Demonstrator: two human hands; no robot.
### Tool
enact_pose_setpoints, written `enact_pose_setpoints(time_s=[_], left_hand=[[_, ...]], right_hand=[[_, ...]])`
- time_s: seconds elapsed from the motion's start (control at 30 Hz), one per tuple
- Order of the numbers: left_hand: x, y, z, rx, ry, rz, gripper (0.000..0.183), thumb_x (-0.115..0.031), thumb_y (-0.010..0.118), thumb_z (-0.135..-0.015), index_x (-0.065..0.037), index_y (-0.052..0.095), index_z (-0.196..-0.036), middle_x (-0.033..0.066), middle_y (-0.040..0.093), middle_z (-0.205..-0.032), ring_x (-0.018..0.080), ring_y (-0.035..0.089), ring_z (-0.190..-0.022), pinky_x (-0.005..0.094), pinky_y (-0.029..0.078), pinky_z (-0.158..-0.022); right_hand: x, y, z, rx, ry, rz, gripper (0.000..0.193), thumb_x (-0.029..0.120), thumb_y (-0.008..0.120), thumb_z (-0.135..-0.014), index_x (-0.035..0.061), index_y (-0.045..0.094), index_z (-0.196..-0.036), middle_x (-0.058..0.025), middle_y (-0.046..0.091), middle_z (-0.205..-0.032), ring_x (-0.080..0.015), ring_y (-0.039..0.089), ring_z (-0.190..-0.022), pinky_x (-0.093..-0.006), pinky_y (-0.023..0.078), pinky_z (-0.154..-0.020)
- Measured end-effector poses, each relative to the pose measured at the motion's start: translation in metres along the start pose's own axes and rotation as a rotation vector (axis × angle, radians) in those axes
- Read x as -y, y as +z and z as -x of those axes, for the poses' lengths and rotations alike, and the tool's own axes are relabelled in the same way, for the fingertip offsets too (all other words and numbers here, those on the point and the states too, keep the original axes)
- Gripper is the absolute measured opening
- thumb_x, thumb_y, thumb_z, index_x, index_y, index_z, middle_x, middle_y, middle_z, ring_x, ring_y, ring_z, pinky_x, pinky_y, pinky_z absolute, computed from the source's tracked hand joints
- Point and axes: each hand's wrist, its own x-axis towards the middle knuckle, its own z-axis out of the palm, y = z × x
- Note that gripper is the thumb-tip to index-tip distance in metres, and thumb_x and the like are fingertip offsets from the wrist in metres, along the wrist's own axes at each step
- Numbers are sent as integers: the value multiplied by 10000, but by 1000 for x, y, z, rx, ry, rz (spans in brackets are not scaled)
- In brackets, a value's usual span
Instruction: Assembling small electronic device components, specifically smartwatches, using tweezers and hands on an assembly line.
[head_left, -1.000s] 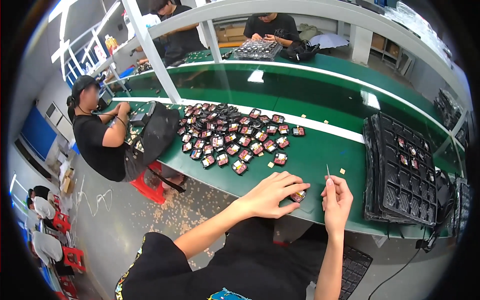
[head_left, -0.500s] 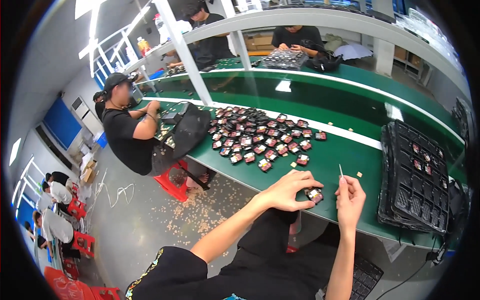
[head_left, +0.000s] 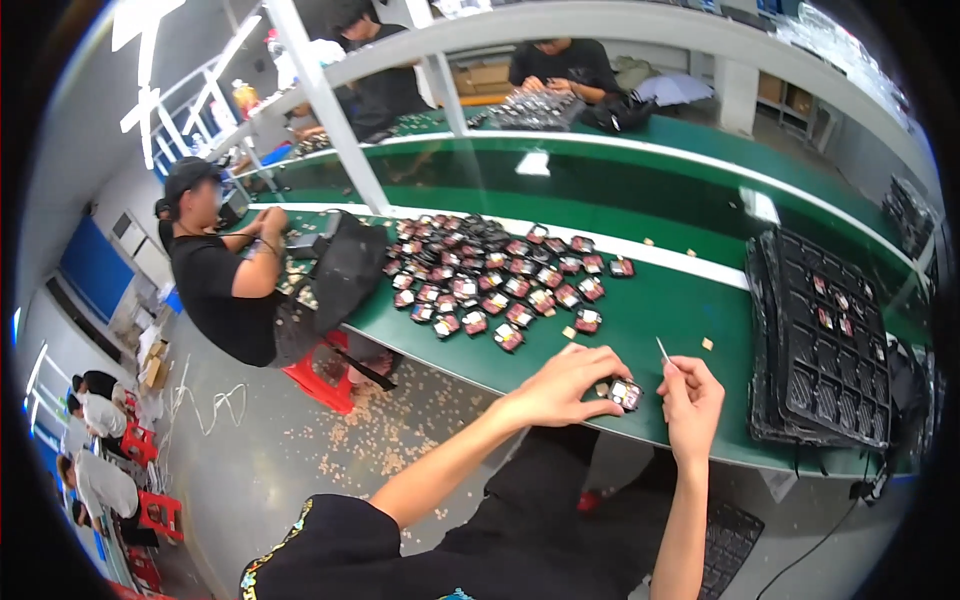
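Observation:
My left hand [head_left: 572,388] curls round a small, squarish black electronic module [head_left: 626,394] at the table's near edge, its thumb and fingers at the module's left side. The module's top carries light and dark patches, too small to make out. A small tan piece [head_left: 601,388] shows between thumb and fingers. Right of it, my right hand [head_left: 692,398] is closed on a thin, pale, pointed tool [head_left: 662,350], whose tip points up and left, apart from the module. Most of the tool is hidden in the fingers. A pile of similar modules [head_left: 490,275] spreads beyond my left hand.
Stacked black plastic trays [head_left: 835,365] stand at the right, a few modules on the top one. Small tan squares [head_left: 708,344] are scattered on the green table [head_left: 660,310]. A black bag [head_left: 350,275] and a seated person [head_left: 225,265] are at the left.
The whole view has shifted, moving the pile and co-worker leftward in the picture. The pointed tool now leans further left. My left hand stays at the module.

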Motion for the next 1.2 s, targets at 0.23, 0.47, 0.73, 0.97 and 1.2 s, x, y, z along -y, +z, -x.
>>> enact_pose_setpoints(time_s=[0.23,0.47,0.73,0.97,1.2], left_hand=[[7,-5,-12,56,-55,75,446,-382,882,-934,-98,745,-1249,45,712,-1029,250,682,-970,385,449,-922],[15,-6,-25,64,-58,89,503,-254,972,-816,-113,803,-1268,1,701,-955,159,602,-761,333,380,-772],[14,-5,-31,86,-143,106,615,-313,1004,-704,-75,836,-1246,17,691,-917,148,435,-671,328,350,-700],[11,-6,-28,106,-211,66,660,-378,993,-660,-47,853,-1213,29,710,-941,125,398,-664,311,329,-683],[14,-3,-30,105,-210,78,681,-395,989,-654,-27,848,-1209,40,711,-929,122,410,-658,307,326,-679]], right_hand=[[13,-1,-9,109,87,-74,183,104,739,-1089,-52,756,-1184,-44,716,-819,-31,541,-589,-222,411,-511],[24,-28,-19,147,180,102,132,70,774,-1047,-54,804,-1079,-68,775,-826,-75,687,-658,-229,526,-559],[25,-29,-14,216,-30,381,22,-55,796,-876,-51,794,-898,-49,717,-703,-52,600,-568,-247,433,-520],[20,-21,-16,244,-96,469,76,-74,804,-852,-18,792,-901,-26,667,-671,-49,555,-512,-242,385,-463],[20,-18,-14,214,-102,511,119,-88,818,-825,-46,828,-936,-45,671,-661,-56,520,-513,-230,333,-482]])
